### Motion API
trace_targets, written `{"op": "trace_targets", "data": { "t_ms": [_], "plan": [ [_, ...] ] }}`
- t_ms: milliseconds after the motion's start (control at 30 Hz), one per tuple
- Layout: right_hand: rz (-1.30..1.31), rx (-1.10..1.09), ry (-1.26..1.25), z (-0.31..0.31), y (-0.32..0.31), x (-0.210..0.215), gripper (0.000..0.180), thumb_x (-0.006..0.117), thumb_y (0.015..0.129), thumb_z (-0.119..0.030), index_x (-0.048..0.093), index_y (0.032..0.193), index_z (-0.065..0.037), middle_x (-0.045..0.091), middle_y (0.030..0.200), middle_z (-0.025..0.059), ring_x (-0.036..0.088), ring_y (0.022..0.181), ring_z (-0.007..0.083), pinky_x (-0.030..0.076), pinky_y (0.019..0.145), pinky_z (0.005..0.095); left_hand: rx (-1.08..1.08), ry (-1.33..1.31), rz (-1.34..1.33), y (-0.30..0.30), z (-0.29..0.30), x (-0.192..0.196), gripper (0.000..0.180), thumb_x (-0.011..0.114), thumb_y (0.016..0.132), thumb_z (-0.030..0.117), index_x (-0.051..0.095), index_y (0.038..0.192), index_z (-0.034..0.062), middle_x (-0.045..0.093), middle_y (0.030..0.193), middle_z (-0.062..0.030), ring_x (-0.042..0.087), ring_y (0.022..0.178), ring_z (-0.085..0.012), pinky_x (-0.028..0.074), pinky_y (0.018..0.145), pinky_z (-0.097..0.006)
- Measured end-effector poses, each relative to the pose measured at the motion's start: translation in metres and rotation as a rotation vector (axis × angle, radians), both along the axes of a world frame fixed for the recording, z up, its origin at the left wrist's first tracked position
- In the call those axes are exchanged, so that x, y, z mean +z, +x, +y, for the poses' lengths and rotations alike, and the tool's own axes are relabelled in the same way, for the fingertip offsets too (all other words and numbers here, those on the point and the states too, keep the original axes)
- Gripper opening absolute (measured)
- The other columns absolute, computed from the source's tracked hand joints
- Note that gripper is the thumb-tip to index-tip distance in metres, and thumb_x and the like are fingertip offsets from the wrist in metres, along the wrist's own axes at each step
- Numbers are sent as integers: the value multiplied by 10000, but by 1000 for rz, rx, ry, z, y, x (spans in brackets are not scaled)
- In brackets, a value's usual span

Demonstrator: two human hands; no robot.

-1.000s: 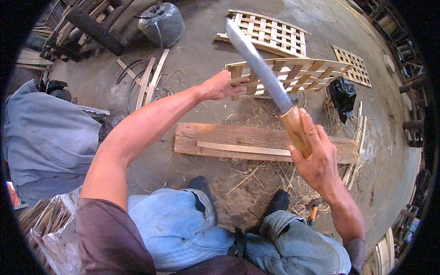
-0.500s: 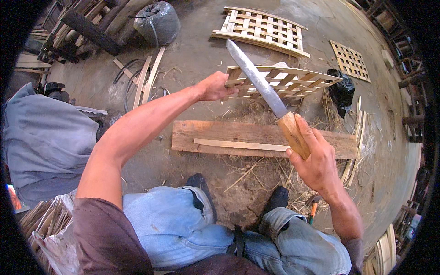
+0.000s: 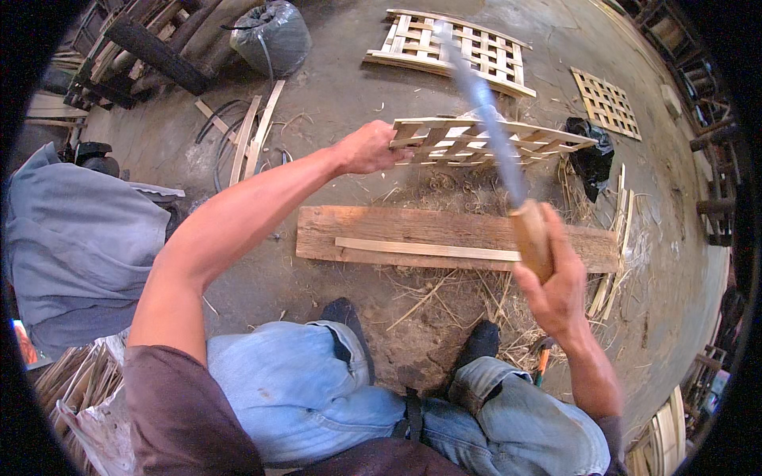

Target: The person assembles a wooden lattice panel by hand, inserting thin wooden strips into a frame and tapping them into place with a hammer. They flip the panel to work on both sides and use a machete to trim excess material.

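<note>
My left hand (image 3: 371, 148) is closed on the left end of a woven bamboo lattice panel (image 3: 452, 141), which it holds tilted above the floor. In my right hand (image 3: 557, 278) is the wooden handle of a large knife (image 3: 533, 238). Its long blade points up and away, blurred by motion, and crosses in front of the panel in this view; whether it touches the panel I cannot tell. Below both hands a wooden plank (image 3: 413, 224) lies on the floor, with a thin bamboo strip (image 3: 425, 248) resting along it.
Farther off lie a bigger woven lattice stack (image 3: 389, 57) and a small lattice panel (image 3: 605, 103). A black plastic bag (image 3: 590, 163) is beyond the plank's right end. Bamboo shavings (image 3: 508, 317) litter the floor. At left are a wrapped bundle (image 3: 274, 40) and a grey cloth (image 3: 83, 246).
The knife has swung to the right and its blade stands steeper. My right hand has shifted slightly right and down. The held panel has tilted a little; my left hand still grips it.
</note>
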State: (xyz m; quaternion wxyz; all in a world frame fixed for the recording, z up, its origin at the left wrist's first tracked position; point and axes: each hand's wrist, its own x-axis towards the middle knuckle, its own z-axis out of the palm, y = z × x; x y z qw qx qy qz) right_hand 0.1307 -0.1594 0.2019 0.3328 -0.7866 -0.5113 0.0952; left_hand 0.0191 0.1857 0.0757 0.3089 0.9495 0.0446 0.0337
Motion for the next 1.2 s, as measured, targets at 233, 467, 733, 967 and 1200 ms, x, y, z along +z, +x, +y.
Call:
{"op": "trace_targets", "data": {
  "t_ms": [233, 467, 733, 967, 1200],
  "plan": [
    [593, -618, 409, -61, 36, -48, 491, 577, 938, -290, 433, 1322, -20, 557, 959, 80, 583, 822, 175, 518, 705, 326, -149, 329, -314, -30, -17, 70, 406, 664, 840, 155, 624, 1241, 104, 681, 1127, -117, 673, 1006, -307, 566, 839, -369],
    [628, -792, 690, -78, 40, -95, 324, 557, 967, -281, 453, 1170, -51, 538, 887, 50, 552, 666, 137, 486, 576, 286, -54, 653, -536, 15, -16, 38, 360, 609, 850, 103, 618, 1204, 167, 665, 1155, 3, 661, 1048, -194, 606, 798, -287],
    [718, -798, 541, -93, 6, -126, 337, 595, 912, -143, 435, 1181, -16, 543, 831, 57, 582, 634, 145, 516, 554, 293, -224, 805, -383, 30, 2, -35, 411, 587, 832, 111, 579, 1240, 163, 550, 1194, -18, 539, 1181, -207, 484, 1015, -334],
    [775, -852, 359, -101, -4, -144, 391, 619, 897, -166, 440, 1203, -1, 544, 839, 60, 589, 635, 137, 504, 563, 291, -124, 739, -134, 22, -9, -55, 547, 550, 832, 38, 481, 1360, 164, 491, 1315, -76, 496, 1249, -261, 456, 1045, -378],
    [756, -808, 301, -102, 9, -150, 452, 621, 887, -158, 424, 1265, -10, 535, 848, 54, 589, 653, 132, 498, 577, 293, -17, 718, -148, 7, 15, -62, 588, 574, 826, 37, 450, 1394, 121, 468, 1372, -117, 505, 1243, -282, 451, 1032, -387]
  ]
}}
